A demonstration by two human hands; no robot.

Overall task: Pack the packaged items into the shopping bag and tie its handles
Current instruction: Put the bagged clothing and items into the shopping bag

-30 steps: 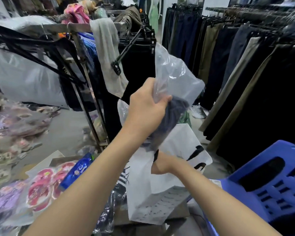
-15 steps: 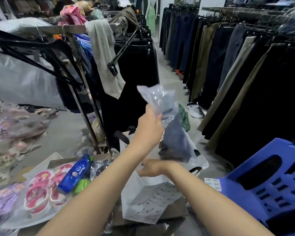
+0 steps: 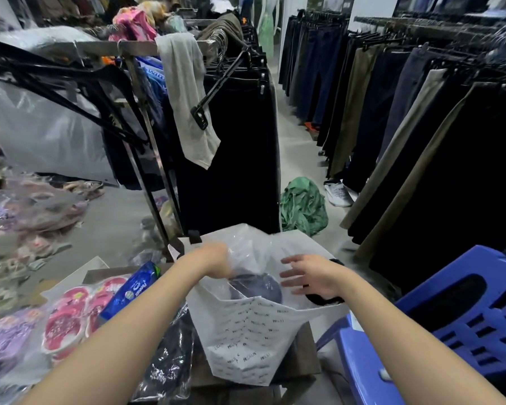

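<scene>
A white shopping bag (image 3: 246, 334) with small black lettering stands open in front of me on a cardboard surface. Inside its mouth sits a clear plastic package holding a dark garment (image 3: 257, 285). My left hand (image 3: 214, 260) is closed on the top of that package at the bag's left rim. Over the bag's right rim, my right hand (image 3: 313, 277) has its fingers spread, resting against the package's plastic next to a black handle (image 3: 324, 299). Another packaged dark garment (image 3: 170, 363) lies left of the bag, beside a blue packet (image 3: 132, 287) and packaged pink slippers (image 3: 67, 320).
A blue plastic chair (image 3: 456, 320) stands close on the right. Racks of dark trousers (image 3: 421, 135) line the right side, and a metal rack (image 3: 146, 121) with a grey cloth stands ahead. A green cloth (image 3: 303, 207) lies on the aisle floor. Bagged goods are piled at the left.
My left hand has lowered the packaged dark garment from head height down into the white bag. My right hand has moved from the bag's rim to the package's side.
</scene>
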